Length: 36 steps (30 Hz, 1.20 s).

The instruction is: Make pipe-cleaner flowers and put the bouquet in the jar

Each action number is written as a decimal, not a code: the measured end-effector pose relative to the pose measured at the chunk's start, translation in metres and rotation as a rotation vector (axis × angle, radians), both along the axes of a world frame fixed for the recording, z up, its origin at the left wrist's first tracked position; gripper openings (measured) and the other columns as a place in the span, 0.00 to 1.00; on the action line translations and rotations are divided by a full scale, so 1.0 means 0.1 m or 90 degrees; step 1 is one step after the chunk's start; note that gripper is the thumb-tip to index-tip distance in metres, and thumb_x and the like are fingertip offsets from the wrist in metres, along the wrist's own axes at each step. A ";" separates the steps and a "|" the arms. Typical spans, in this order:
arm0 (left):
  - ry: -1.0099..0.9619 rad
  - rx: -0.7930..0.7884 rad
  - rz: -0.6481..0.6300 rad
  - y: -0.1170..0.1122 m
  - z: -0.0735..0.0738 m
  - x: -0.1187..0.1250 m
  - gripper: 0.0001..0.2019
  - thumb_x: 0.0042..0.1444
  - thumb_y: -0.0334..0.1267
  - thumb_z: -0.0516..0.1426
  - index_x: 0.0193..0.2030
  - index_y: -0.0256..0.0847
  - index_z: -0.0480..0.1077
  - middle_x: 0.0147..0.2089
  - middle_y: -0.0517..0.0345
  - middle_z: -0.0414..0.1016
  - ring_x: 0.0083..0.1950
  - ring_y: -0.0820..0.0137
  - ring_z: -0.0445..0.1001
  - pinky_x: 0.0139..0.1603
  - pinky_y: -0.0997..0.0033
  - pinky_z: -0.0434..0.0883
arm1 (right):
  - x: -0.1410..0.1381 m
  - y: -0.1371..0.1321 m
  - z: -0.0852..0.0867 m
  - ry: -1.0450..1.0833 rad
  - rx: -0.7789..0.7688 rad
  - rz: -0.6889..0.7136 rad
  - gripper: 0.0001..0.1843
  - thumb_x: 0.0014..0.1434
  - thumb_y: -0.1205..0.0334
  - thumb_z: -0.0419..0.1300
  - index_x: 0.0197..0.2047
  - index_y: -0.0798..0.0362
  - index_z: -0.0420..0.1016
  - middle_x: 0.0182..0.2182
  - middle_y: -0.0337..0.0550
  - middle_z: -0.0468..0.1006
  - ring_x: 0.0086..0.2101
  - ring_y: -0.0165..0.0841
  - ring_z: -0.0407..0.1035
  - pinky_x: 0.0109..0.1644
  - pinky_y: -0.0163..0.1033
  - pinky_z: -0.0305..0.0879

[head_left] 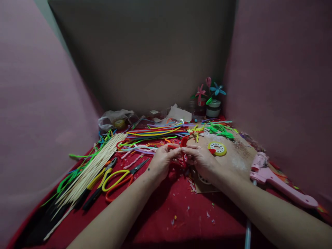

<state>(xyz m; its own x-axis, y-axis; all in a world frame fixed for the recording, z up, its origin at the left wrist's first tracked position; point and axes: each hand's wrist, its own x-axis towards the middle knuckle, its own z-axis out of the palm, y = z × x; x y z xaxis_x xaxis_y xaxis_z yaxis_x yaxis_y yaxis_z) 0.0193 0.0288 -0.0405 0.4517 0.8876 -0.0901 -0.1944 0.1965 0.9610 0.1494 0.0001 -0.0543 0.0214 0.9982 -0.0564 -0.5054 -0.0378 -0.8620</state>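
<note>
Both my hands meet over the middle of the red-covered table [155, 221]. A bent red pipe cleaner [183, 141] stands up between them, and parts of it show below the fingers. My left hand [164, 160] pinches it from the left with thumb and forefinger. From the other side my right hand [201, 159] pinches it too, fingertips almost touching those of the left. The fingers hide much of its shape. Just beyond lie several straight pipe cleaners [158, 131] in many colours, and a yellow tape roll [217, 148] sits past my right hand.
Left of my arms are scissors [131, 173], pliers [103, 180] and a bundle of wooden sticks [90, 176]. A pink glue gun [280, 185] lies at right beside a cardboard sheet [241, 155]. Pipe-cleaner flowers [217, 89] in a jar [213, 109] stand at the back.
</note>
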 end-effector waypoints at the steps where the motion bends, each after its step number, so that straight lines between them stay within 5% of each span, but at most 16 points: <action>1: -0.008 -0.006 -0.005 0.00 0.00 0.00 0.14 0.44 0.39 0.63 0.35 0.34 0.69 0.27 0.57 0.73 0.24 0.74 0.71 0.26 0.75 0.67 | -0.01 0.00 -0.02 -0.010 -0.002 0.002 0.10 0.38 0.62 0.67 0.22 0.58 0.70 0.17 0.34 0.66 0.17 0.21 0.52 0.19 0.31 0.41; 9: -0.048 -0.049 -0.028 0.02 -0.02 0.01 0.13 0.43 0.35 0.63 0.36 0.34 0.68 0.25 0.57 0.74 0.24 0.71 0.74 0.27 0.73 0.71 | 0.02 0.00 -0.03 -0.011 0.016 0.037 0.11 0.41 0.61 0.66 0.22 0.57 0.69 0.15 0.33 0.62 0.17 0.22 0.53 0.20 0.31 0.44; 18: 0.003 -0.100 -0.041 0.01 0.01 0.01 0.08 0.42 0.33 0.62 0.29 0.33 0.68 0.18 0.57 0.71 0.22 0.68 0.74 0.26 0.69 0.73 | 0.06 0.03 0.04 -0.153 0.002 -0.071 0.17 0.40 0.54 0.67 0.18 0.56 0.65 0.11 0.30 0.59 0.14 0.20 0.49 0.17 0.32 0.40; 25: 0.125 0.022 0.037 -0.03 0.04 0.04 0.07 0.44 0.35 0.60 0.23 0.34 0.66 0.16 0.58 0.71 0.15 0.75 0.67 0.18 0.77 0.65 | 0.07 -0.02 0.03 -0.252 0.042 -0.092 0.16 0.44 0.54 0.63 0.17 0.56 0.66 0.12 0.32 0.60 0.15 0.22 0.50 0.18 0.32 0.43; 30: 0.059 -0.014 -0.010 -0.01 0.04 -0.01 0.09 0.41 0.35 0.62 0.26 0.34 0.67 0.20 0.58 0.72 0.20 0.72 0.71 0.22 0.74 0.67 | 0.09 0.01 0.05 -0.233 0.047 -0.123 0.15 0.45 0.53 0.63 0.19 0.56 0.68 0.12 0.31 0.60 0.14 0.22 0.49 0.17 0.33 0.41; 36: -0.017 -0.020 -0.041 0.02 0.01 -0.01 0.09 0.41 0.33 0.63 0.27 0.34 0.66 0.21 0.60 0.70 0.22 0.73 0.72 0.24 0.73 0.70 | 0.09 0.04 0.03 -0.105 0.011 -0.005 0.11 0.40 0.60 0.66 0.24 0.56 0.70 0.15 0.34 0.67 0.16 0.24 0.57 0.20 0.33 0.50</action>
